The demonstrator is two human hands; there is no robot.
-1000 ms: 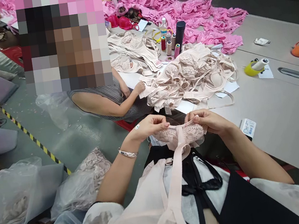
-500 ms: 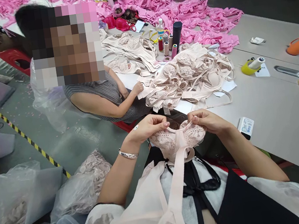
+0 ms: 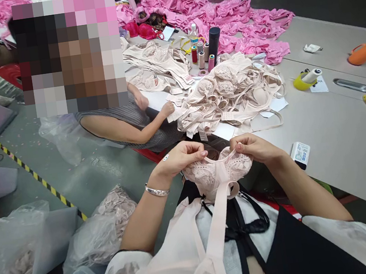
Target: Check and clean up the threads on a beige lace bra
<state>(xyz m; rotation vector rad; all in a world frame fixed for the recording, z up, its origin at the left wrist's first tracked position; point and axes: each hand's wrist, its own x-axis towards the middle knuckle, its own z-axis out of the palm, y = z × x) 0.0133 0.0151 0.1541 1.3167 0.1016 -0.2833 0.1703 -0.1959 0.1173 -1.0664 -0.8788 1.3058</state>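
Left hand: closed in a pinch on the upper left edge of the bra; thumb and fingertips pressed together at the lace, likely to keep that edge taut.
Right hand: closed in a matching pinch on the upper right edge; fingers curled over the lace, wrist above the tabletop edge.
Bra: pale pink lace, held between both hands over the lap, just short of the tabletop; spread sideways, apparently so the centre could be seen.
Strap: broad pink band, hung from the centre of the bra down toward the body, slack.
Bracelet: silver, on the left wrist.
Bra pile: same pale colour, heaped on the tabletop just beyond the hands, within easy reach.
Pink pile: bright pink garments, spread at the far end, well apart from the pale heap.
Thread spools: upright with a dark flask, between the two piles.
Tape dispenser: yellow, to the right on bare tabletop.
Co-worker's hand: on the near edge of the pale heap; belonged to a seated person in a striped top.
Bags: clear plastic, on the floor at left, filled with pale pieces.
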